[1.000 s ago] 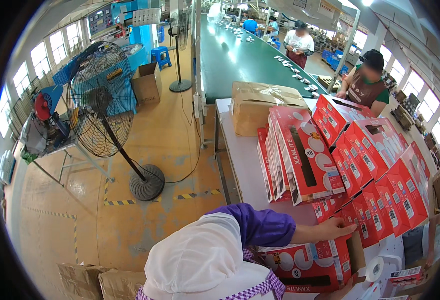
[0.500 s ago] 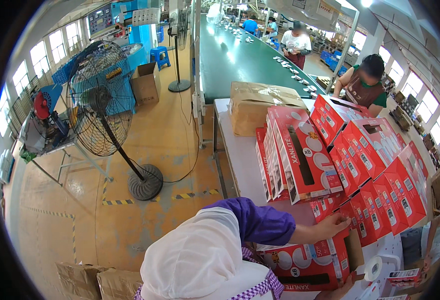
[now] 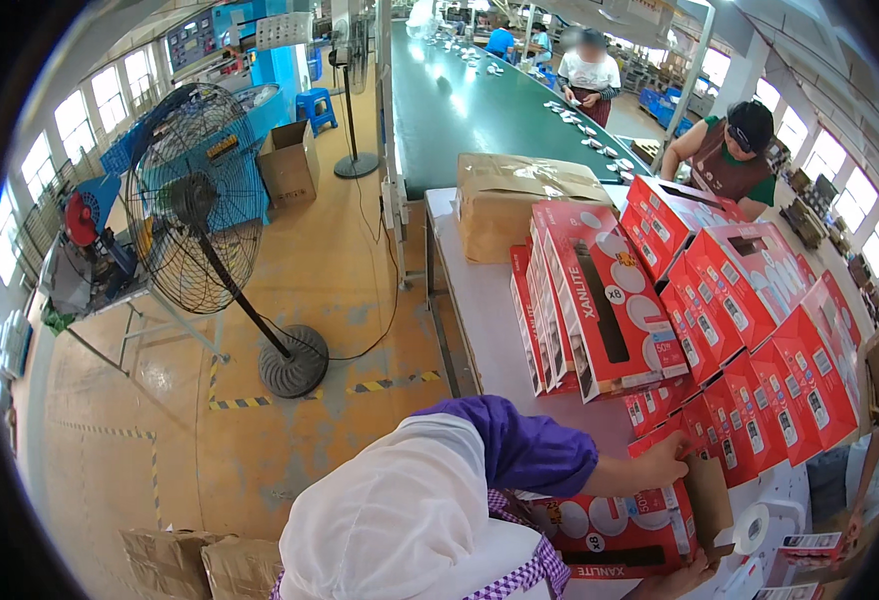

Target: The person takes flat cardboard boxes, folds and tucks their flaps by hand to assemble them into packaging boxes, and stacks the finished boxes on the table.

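A red printed carton [image 3: 610, 535] lies on its side at the lower right, a brown cardboard flap [image 3: 708, 498] standing open at its right end. My left hand [image 3: 663, 462], in a purple sleeve, is at the carton's upper corner near the flap. Its fingers are curled together; what they pinch, if anything, is hidden. At the lower corner, my right hand [image 3: 682, 580] grips the same carton's end, its fingers partly hidden. Just beyond the left hand stand several stacked red cartons [image 3: 750, 400].
More red cartons [image 3: 605, 300] lean together behind, beside a taped brown box [image 3: 520, 205]. A roll of white tape [image 3: 752, 528] sits right of the flap. A green conveyor [image 3: 480, 110] runs away at the back, with people working beside it. A black fan [image 3: 195, 200] stands left.
My left hand has drawn back slightly from the stacked cartons, its fingers more curled. My right hand stays at the carton's lower corner. The view has shifted slightly.
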The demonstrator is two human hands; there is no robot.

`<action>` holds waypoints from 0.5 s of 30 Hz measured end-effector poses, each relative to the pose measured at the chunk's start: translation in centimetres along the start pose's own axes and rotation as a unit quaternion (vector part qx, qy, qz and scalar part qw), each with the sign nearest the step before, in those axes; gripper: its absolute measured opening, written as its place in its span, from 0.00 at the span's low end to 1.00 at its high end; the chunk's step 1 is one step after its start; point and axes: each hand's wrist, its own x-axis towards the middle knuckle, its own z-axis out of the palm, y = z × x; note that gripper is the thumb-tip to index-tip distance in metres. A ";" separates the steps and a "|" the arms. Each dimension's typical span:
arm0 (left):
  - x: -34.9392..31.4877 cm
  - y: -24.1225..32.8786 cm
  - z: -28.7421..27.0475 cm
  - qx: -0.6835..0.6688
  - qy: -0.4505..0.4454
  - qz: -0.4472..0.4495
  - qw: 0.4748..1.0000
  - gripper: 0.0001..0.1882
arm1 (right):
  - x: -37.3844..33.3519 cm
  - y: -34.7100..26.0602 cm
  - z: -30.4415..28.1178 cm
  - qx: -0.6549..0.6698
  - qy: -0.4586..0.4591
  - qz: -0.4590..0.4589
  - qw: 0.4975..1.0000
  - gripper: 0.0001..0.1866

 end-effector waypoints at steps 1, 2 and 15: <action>1.0 -1.2 0.3 0.079 0.035 0.040 0.995 0.24 | -0.2 0.2 -0.2 -0.004 0.001 0.005 1.000 0.26; 1.7 -1.6 1.2 0.160 0.046 0.083 0.983 0.26 | -0.8 -0.6 -1.1 -0.005 0.022 0.000 1.000 0.26; -0.7 -1.4 0.1 0.239 -0.032 0.329 0.913 0.17 | -2.2 -4.6 -1.4 0.060 -0.105 0.046 0.992 0.22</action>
